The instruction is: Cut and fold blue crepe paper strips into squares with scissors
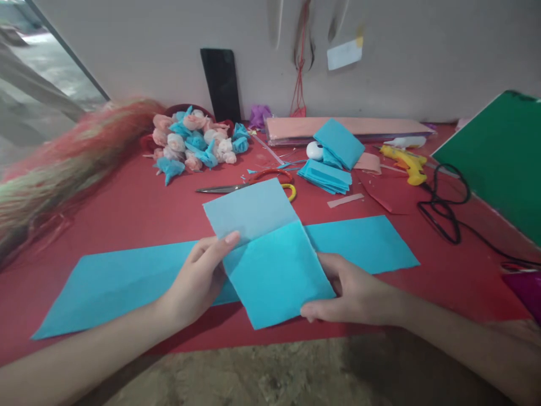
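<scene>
Between my hands is a piece of blue crepe paper [276,270], creased across the middle, its upper half paler than the lower. My left hand [200,276] pinches its left edge near the crease, thumb on top. At the lower right corner my right hand [344,290] grips it, thumb in front and fingers behind. Beneath lies a long blue paper strip [122,282], partly hidden by the held piece and my hands. Scissors [253,183] with red and yellow handles lie just beyond the held paper, which covers part of them.
Folded blue paper pieces [325,176] are stacked behind, near a yellow glue gun [408,163] with a looping black cable. Paper flowers [194,138] are heaped at the back left. A phone [220,84] leans on the wall. A green board [502,163] stands at right.
</scene>
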`<state>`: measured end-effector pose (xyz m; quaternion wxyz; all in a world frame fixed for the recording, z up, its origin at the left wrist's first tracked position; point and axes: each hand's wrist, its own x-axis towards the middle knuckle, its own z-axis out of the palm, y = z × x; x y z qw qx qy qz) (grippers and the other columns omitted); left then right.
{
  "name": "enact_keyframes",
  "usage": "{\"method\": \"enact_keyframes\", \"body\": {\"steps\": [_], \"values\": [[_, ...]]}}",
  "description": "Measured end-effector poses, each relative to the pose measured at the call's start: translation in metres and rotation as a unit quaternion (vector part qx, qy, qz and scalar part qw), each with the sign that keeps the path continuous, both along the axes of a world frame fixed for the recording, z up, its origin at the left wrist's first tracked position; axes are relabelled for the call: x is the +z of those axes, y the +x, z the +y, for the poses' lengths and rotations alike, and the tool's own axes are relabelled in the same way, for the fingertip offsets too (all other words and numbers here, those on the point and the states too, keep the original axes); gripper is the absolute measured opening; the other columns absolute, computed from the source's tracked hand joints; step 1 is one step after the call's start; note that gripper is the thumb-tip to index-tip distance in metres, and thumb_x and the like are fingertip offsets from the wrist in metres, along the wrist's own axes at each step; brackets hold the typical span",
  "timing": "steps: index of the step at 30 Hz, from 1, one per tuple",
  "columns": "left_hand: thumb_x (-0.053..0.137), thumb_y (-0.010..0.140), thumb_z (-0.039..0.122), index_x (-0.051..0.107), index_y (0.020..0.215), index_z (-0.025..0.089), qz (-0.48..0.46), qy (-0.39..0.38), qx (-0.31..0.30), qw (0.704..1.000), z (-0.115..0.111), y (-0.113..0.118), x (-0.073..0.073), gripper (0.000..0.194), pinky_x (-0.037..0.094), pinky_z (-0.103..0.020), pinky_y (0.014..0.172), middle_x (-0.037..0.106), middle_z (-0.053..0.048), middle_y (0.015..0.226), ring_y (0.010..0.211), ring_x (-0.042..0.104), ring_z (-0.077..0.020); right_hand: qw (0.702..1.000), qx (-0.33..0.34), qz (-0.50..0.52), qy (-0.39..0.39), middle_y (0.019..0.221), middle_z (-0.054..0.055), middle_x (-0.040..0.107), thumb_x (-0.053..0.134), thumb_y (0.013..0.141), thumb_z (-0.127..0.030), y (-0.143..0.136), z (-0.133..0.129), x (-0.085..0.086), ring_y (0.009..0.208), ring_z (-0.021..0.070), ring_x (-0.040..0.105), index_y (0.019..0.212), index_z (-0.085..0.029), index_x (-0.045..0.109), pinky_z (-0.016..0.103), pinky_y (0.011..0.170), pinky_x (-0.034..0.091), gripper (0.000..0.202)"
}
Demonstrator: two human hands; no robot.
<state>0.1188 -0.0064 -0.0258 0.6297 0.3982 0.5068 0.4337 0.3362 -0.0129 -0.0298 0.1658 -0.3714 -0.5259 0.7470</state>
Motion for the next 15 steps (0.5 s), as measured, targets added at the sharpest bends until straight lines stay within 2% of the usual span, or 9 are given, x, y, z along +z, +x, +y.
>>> {"method": "enact_keyframes", "body": {"steps": [5,9,12,15], "values": [[0.08,0.059,0.037,0.063,0.052,0.014,-0.06,-0.021,-0.014,0.998,0.0001,-0.0015,-0.0043,0.03,0.04,-0.019,0.047,0.06,0.002,0.053,0.048,0.047,-0.0075,1.0,0.004,-0.006,0.025,0.073,-0.003,0.061,0.069,0.073,-0.026,-0.0018,0.0012,0.0005,0.065,0.0102,0.056,0.104,-0.019,0.059,0.023,0.061,0.046,0.034],[0.08,0.061,0.033,0.069,0.057,0.015,-0.061,-0.027,-0.043,0.997,-0.0013,-0.0012,-0.0046,0.022,0.044,-0.019,0.051,0.066,0.001,0.059,0.051,0.053,-0.0087,0.999,-0.002,0.014,0.032,0.09,0.003,0.065,0.066,0.077,-0.038,-0.0035,0.0009,-0.001,0.08,0.0148,0.06,0.104,-0.018,0.062,0.028,0.072,0.05,0.034],[0.079,0.064,0.034,0.069,0.057,0.016,-0.055,-0.027,-0.079,0.995,-0.004,-0.0022,-0.0052,0.022,0.044,-0.02,0.051,0.066,0.001,0.06,0.051,0.053,-0.0091,0.998,-0.028,0.029,0.053,0.094,0.004,0.066,0.058,0.082,-0.045,-0.0038,0.0015,-0.0015,0.094,0.0188,0.059,0.105,-0.019,0.065,0.032,0.079,0.05,0.035],[0.076,0.067,0.035,0.067,0.055,0.016,-0.035,-0.007,-0.116,0.993,-0.0067,-0.0038,-0.0071,0.024,0.041,-0.019,0.048,0.062,0.002,0.057,0.049,0.048,-0.0079,0.995,-0.056,0.009,0.078,0.089,0.004,0.066,0.054,0.084,-0.049,-0.0032,0.0025,-0.0017,0.09,0.0194,0.059,0.102,-0.02,0.067,0.033,0.077,0.05,0.037]]}}
